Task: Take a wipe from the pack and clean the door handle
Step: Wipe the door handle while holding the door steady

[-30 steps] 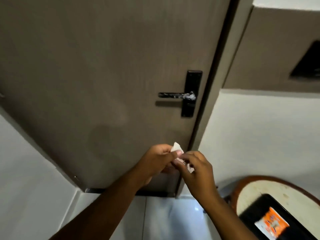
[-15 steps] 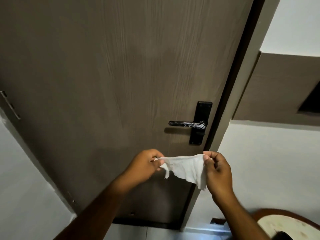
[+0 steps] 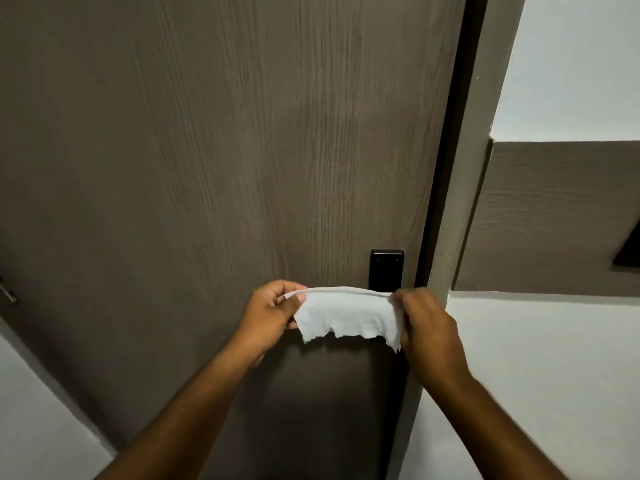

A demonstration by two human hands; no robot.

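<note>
Both hands, left hand and right hand, have their grip pinched on the wipe, stretched before the black handle plate; the lever is probably behind it. Pulled tauter, the ragged wipe may tear.

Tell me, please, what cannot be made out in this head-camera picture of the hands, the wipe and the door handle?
- Door handle lever: hidden behind the wipe stretched between the left hand and right hand; only the top of the black handle plate shows.
- Whether the wipe touches the lever: cannot tell.
- Wipe pack: not in the frame.
- Metal fitting on the door's left: cut off by the frame edge.
</note>
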